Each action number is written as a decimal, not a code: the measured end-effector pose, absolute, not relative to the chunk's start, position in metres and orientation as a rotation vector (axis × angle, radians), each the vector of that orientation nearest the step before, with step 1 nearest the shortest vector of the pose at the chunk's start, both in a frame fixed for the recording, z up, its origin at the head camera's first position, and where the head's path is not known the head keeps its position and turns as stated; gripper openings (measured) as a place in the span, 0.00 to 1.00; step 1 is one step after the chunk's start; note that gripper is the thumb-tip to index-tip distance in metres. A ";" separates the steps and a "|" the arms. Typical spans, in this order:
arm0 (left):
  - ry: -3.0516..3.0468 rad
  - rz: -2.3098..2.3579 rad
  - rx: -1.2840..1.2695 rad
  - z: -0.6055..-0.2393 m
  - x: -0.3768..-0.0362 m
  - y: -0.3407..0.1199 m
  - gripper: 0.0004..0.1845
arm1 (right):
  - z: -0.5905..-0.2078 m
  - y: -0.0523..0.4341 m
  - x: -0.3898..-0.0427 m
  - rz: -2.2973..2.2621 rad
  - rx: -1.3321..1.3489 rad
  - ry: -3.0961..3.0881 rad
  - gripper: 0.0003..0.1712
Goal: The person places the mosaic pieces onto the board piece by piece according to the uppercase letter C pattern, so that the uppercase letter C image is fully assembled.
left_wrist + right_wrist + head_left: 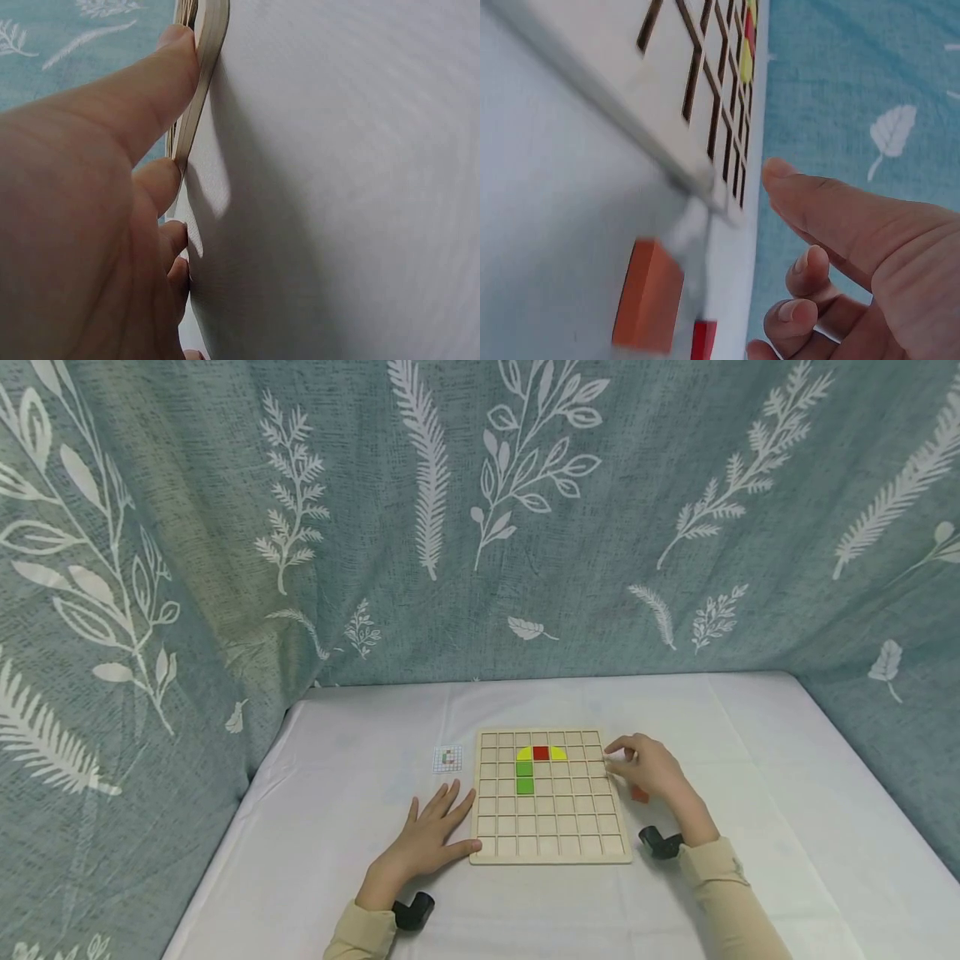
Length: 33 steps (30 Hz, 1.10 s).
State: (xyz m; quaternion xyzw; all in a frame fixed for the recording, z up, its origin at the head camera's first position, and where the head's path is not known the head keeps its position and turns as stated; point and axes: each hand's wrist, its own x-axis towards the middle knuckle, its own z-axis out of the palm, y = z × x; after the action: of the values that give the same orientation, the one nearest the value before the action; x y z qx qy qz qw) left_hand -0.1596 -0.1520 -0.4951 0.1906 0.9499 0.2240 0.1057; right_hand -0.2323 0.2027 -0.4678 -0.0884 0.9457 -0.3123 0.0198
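Observation:
A wooden grid board (568,810) lies on the table, with two green squares (525,777), a red square (541,752) and two yellow rounded pieces (558,753) set in its cells. My left hand (427,842) is spread flat along the board's left side, its thumb on the lower left corner. In the left wrist view, the thumb (161,75) presses against the board's rim. My right hand (651,768) hovers by the board's upper right edge, thumb and index finger a little apart with nothing visible between them. Beneath it lies an orange block (649,296).
A small printed grid card (447,759) lies left of the board. Part of a red block (703,341) shows beside the orange one. White cloth (780,777) covers the table, and a patterned blue-green curtain (465,635) hangs behind it.

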 end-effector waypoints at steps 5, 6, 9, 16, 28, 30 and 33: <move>2.796 0.663 0.562 -0.495 -0.160 -0.152 0.40 | -0.468 0.215 -0.235 -0.959 -0.236 2.945 0.13; 2.795 0.666 0.561 -0.495 -0.160 -0.152 0.40 | -0.468 0.217 -0.235 -0.963 -0.222 2.941 0.13; 2.793 0.660 0.563 -0.495 -0.159 -0.152 0.40 | -0.470 0.225 -0.237 -0.975 -0.188 2.930 0.15; 2.792 0.683 0.580 -0.494 -0.159 -0.153 0.40 | -0.474 0.239 -0.240 -0.981 -0.140 2.942 0.17; 2.801 0.670 0.549 -0.496 -0.159 -0.152 0.40 | -0.480 0.246 -0.242 -0.962 -0.068 2.916 0.17; 2.799 0.675 0.542 -0.496 -0.159 -0.152 0.40 | -0.481 0.246 -0.242 -0.958 -0.062 2.916 0.17; 2.795 0.680 0.539 -0.496 -0.159 -0.152 0.40 | -0.483 0.246 -0.242 -0.959 -0.040 2.910 0.17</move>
State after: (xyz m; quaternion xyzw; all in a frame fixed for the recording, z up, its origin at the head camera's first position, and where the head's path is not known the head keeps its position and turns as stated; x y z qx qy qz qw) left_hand -0.1585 -0.1520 -0.4957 0.1830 0.9496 0.2309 0.1073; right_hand -0.2423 0.2463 -0.4832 -0.0130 0.9490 -0.3128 0.0385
